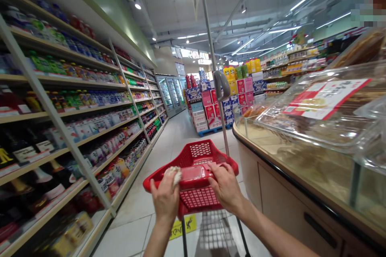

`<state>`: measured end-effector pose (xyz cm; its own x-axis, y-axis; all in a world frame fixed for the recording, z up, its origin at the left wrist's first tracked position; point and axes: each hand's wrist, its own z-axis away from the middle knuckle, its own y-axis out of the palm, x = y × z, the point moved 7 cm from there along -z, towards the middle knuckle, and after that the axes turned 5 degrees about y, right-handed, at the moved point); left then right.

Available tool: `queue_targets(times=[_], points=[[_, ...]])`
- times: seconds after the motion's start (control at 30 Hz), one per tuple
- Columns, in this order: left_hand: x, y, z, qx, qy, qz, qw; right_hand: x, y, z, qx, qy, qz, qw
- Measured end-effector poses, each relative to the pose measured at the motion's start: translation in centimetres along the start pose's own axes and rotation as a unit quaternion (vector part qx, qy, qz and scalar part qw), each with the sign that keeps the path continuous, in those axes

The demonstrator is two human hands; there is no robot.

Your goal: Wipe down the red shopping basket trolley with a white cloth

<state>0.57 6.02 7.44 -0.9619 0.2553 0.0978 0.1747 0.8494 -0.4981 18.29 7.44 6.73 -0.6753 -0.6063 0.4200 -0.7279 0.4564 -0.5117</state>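
A red plastic shopping cart (pixel 193 173) stands in front of me, its mesh basket above dark legs. My left hand (pixel 165 198) is closed on a crumpled white cloth or tissue (pixel 175 174), pressed against the left part of the cart's handle. Curled over the handle's right part are the fingers of my right hand (pixel 226 186); its thumb lies on the near side. A tall thin pole (pixel 212 54) with a grey loop-shaped clip (pixel 222 85) rises at the cart's right side. Only a little of the basket's inside shows behind the handle.
Shelves of bottles and packs (pixel 90 104) line the left side. A curved counter (pixel 256 172) with clear plastic food boxes (pixel 319 104) stands close on the right. Ahead, stacked cartons (pixel 211 106) sit on a blue pallet; glass-door fridges (pixel 171 92) are farther back. A yellow floor sign (pixel 189 227) lies below.
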Motion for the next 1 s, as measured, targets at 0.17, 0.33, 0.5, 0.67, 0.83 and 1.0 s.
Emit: queue_targets(times=[0.17, 0.33, 0.5, 0.67, 0.83, 1.0], points=[[-3.1, 0.4, 0.1, 0.034, 0.104, 0.059, 0.992, 0.7, 0.2, 0.2, 0.022, -0.011, 0.029, 0.999], [3.3, -0.3, 1.4, -0.017, -0.046, -0.008, 0.999, 0.7, 0.0, 0.4, 0.009, -0.028, 0.032, 0.999], [-0.3, 0.4, 1.2, 0.036, 0.072, 0.037, 0.996, 0.1, 0.4, 0.4, 0.003, -0.013, 0.03, 0.999], [3.6, -0.6, 1.7, -0.004, 0.012, -0.018, 1.0, -0.3, -0.3, 0.5, 0.017, -0.035, 0.017, 0.999], [3.9, -0.2, 2.1, -0.001, -0.012, -0.001, 1.0, -0.9, -1.2, 0.7, -0.017, -0.042, 0.018, 0.999], [3.1, -0.7, 1.8, 0.022, 0.051, -0.001, 0.998, -1.7, -1.9, 0.8, -0.012, -0.065, 0.018, 0.998]])
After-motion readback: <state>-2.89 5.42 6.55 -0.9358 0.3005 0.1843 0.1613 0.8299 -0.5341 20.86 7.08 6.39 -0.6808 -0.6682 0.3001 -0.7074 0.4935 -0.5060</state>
